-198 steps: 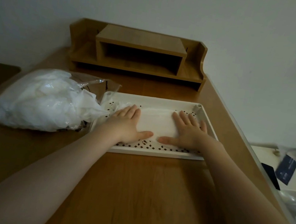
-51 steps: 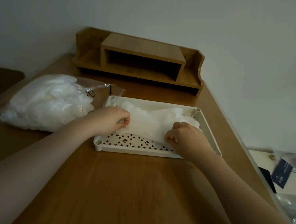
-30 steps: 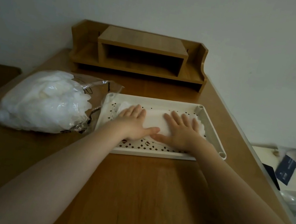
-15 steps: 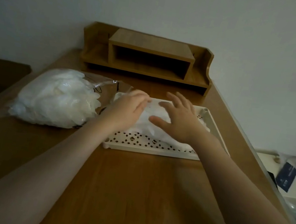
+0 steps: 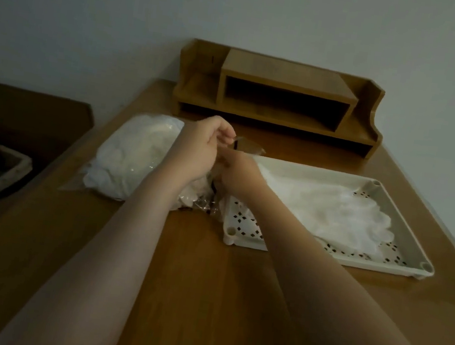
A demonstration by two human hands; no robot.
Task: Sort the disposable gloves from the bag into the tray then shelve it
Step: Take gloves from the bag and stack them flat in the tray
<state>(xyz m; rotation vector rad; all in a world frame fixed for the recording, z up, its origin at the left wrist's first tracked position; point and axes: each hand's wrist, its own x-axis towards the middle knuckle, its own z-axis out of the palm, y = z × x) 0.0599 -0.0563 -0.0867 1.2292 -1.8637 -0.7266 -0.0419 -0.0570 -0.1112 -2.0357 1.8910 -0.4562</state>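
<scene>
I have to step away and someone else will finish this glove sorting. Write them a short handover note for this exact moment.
Left hand: pinches the open edge of the clear bag, holding its mouth up.
Right hand: at the bag's mouth, fingers curled; whether it already holds a glove cannot be told.
Bag: on the desk left of the tray, mostly full of gloves.
Done: some gloves lie flat in the tray.
Left: move the rest of the gloves from the bag into the tray, then put the tray on the wooden shelf at the back of the desk.
</scene>
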